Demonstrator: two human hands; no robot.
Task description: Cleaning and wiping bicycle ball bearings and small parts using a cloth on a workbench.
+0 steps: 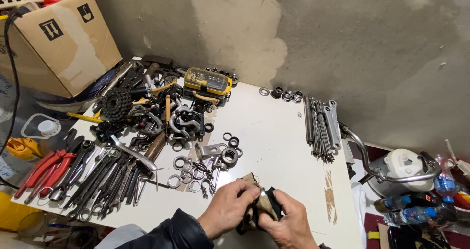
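2 hands [254, 215] on rag [264, 207] (w/ ring)

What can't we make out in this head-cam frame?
- Head view: small metal part in the rag, mostly covered by the left hand and right hand; kind unclear.
- Right hand: wrist cut off by the bottom edge.
- Cardboard box: contents hidden by its walls, top cut off.
- Loose rings and washers: too small to size.
- Spoke bundle: count unreadable.
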